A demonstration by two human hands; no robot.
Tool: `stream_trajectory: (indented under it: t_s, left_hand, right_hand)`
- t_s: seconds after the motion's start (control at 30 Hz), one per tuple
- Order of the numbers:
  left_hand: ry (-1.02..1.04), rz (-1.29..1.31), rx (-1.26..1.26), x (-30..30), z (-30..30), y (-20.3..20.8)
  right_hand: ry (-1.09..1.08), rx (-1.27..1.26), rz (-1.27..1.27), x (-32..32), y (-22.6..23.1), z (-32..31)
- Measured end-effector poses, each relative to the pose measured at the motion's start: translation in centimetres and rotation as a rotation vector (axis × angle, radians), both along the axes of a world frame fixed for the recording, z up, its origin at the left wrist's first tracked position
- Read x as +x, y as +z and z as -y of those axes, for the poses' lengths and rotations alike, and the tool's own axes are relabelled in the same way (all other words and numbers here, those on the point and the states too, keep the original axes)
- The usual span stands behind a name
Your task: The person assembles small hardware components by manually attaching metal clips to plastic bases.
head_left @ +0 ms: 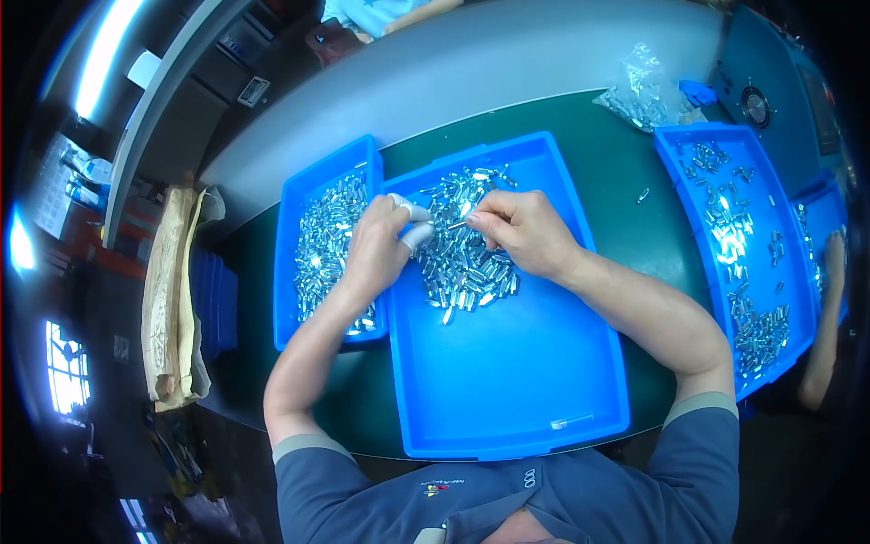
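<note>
Work over a loose heap of small, shiny, silver metal cylinders (469, 276), lying just below the fingers in a shallow, blue plastic tray (507, 372). The right hand (524, 231) pinches one slim, silvery metal piece (456, 224), its free end toward the left hand (379, 240), whose white-sheathed thumb and forefinger stand slightly parted, seemingly empty. A light end-grip would probably serve best, keeping the straight, narrow piece exposed; finer detail is indistinct.

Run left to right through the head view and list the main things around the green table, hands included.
Brown paper bundle, stacked blue bins, narrow blue tray, left hand, slim metal part, right hand, lone metal part, tray of scattered metal parts, co-worker's hand.
</note>
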State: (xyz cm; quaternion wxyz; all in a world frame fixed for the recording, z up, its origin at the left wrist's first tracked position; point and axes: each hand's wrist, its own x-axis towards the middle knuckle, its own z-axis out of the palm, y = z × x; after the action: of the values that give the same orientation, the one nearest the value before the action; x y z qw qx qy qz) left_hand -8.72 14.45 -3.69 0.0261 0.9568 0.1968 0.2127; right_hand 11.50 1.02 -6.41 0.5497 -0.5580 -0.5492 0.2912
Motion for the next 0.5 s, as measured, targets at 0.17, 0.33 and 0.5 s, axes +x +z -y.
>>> stream_trajectory:
  t_s: [0.17, 0.33, 0.5]
  left_hand:
    - [-0.087, 0.183, -0.372, -0.4, 2.0, 0.0]
    - [-0.125, 0.218, -0.454, -0.8, 1.8, -0.1]
    - [-0.095, 0.245, -0.521, -0.6, 2.1, -0.4]
  right_hand:
    - [0.067, -0.014, 0.035, -0.2, 0.1, 0.0]
    - [0.063, -0.01, 0.038, -0.7, 0.3, -0.2]
    - [0.027, 0.004, 0.078, -0.7, 0.6, 0.1]
